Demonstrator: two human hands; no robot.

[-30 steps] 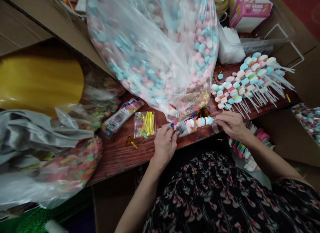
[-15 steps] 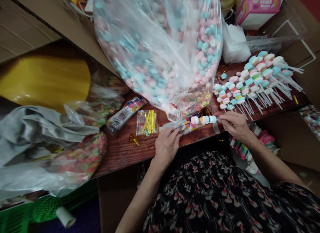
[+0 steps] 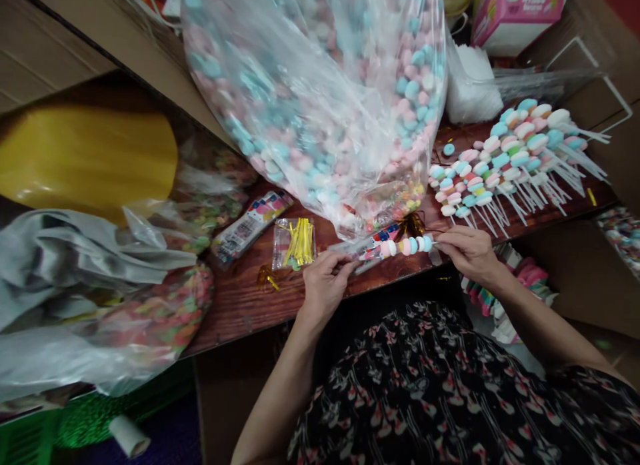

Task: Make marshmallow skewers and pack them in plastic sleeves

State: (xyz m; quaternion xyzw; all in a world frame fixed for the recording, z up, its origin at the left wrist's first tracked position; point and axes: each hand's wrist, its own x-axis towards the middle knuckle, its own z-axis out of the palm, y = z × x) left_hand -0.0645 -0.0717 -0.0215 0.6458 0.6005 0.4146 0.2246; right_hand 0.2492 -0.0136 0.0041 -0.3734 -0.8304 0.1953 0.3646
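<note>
The left hand has shifted slightly left, further from the right hand, drawing the clear sleeve with it. Its thumb and fingers are pressed together, pinching the sleeve's left end. The right hand's fingertips pinch the bare white stick of the marshmallow skewer, just right of its last blue piece.

The skewer lies nearly level between the hands, above the near part of the wooden table. Its left end runs into the sleeve, though how far is hard to tell. The huge plastic bag of marshmallows sits just beyond it, and a pile of loose skewers lies to the right. To the left are a small packet of gold twist ties and a printed packet.
</note>
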